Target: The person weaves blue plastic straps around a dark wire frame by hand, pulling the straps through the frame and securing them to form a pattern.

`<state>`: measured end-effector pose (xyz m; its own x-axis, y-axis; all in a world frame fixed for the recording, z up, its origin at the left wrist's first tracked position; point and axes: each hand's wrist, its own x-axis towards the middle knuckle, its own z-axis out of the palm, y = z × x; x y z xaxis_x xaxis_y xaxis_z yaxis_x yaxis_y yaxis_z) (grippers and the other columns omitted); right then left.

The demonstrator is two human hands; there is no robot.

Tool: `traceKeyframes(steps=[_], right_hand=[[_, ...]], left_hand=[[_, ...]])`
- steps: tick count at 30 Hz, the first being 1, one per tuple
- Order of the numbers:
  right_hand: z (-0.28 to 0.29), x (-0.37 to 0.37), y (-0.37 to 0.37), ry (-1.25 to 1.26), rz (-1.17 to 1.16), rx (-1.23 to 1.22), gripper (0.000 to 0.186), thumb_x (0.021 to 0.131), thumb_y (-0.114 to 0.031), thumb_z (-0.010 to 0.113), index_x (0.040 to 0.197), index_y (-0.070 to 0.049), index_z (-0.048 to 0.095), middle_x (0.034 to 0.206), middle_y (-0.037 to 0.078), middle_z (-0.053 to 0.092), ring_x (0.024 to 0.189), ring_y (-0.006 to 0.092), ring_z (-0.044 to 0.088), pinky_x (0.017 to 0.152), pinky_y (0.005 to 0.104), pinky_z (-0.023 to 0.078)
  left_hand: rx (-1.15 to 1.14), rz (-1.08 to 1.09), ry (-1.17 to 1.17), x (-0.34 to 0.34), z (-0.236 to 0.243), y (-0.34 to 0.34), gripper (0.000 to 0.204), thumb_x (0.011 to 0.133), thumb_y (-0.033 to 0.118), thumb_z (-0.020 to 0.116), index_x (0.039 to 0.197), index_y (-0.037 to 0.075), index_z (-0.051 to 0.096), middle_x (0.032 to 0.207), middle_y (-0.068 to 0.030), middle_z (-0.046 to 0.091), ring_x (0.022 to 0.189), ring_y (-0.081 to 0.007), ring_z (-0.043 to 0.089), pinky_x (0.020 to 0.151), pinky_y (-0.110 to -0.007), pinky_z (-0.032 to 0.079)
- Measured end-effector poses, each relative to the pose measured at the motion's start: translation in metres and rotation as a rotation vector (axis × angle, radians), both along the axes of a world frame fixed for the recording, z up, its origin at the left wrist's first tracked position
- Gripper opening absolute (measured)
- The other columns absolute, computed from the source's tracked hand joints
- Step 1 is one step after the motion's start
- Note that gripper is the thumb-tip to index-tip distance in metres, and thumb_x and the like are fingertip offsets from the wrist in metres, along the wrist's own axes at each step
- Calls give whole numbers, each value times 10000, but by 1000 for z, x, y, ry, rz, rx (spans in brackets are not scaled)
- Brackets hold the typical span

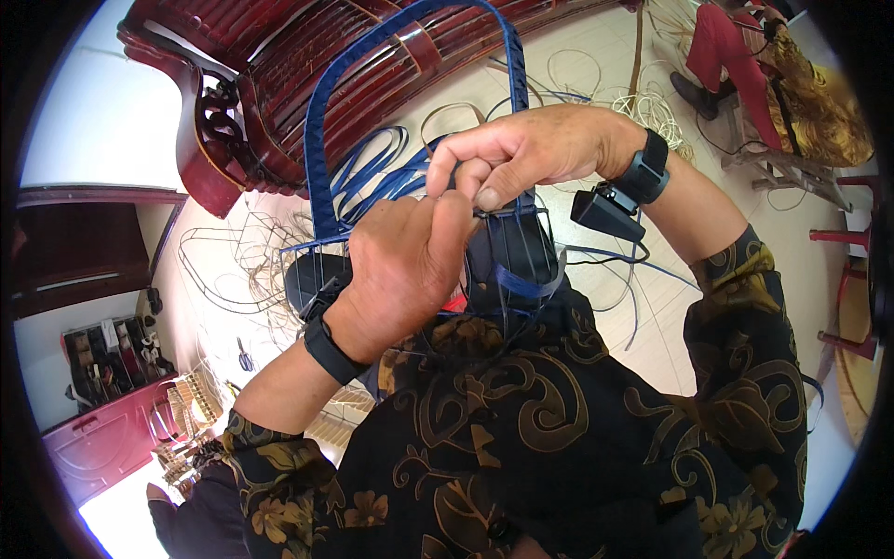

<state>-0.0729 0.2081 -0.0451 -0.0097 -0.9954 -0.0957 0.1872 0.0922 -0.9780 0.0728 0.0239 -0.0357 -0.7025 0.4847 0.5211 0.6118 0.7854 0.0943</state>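
On the pale tiled floor point(661, 345), one red wooden bench point(335, 102) is standing, one pair of scissors point(244, 354) is lying, and one co-worker point(726, 61) is sitting. Two hands, left hand point(400, 256) and right hand point(540, 154), are meeting, fingers bent, at the rim of one wire frame point(510, 212), its blue handle point(319, 140) arching beyond; I cannot tell what they are pinching.

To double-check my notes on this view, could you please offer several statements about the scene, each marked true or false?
1. The left hand and right hand are close together. True.
2. The tall looped handle is yellow. False: the handle is blue.
3. Scissors lie on the pale floor. True.
4. Only the right wrist wears a band. False: a left wristband and a right wristband both show.
5. Another person's red trousers show at upper right. True.
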Motion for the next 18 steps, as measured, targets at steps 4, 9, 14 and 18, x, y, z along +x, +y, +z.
traceKeyframes(steps=[4,9,14,18], right_hand=[[-10,2,1,-109,-69,-5,365,946,-168,708,1233,-2,556,839,-21,592,745,71,506,733,244,434],[-11,9,4,-193,-161,-23,259,932,-131,715,1133,-46,574,869,-27,626,806,60,563,750,232,448],[-9,7,-1,-290,-188,-7,277,903,-68,698,1146,-56,566,923,-31,622,838,55,575,794,228,463],[-5,7,-3,-272,-184,-34,321,865,-13,668,1167,-47,564,930,-41,599,820,51,560,763,221,460]], left_hand=[[135,31,-133,1,2,-1,233,791,67,767,936,50,585,680,-125,575,622,-342,585,549,-436,442],[198,-74,-257,-5,8,-7,206,805,5,720,965,37,595,732,-138,594,648,-349,609,564,-428,466],[166,-125,-217,-8,-2,-13,227,799,-38,688,997,26,598,760,-140,600,650,-343,611,573,-425,472],[96,-78,-170,-4,-3,-13,226,801,-34,687,996,28,591,751,-135,599,642,-340,601,578,-433,463]])
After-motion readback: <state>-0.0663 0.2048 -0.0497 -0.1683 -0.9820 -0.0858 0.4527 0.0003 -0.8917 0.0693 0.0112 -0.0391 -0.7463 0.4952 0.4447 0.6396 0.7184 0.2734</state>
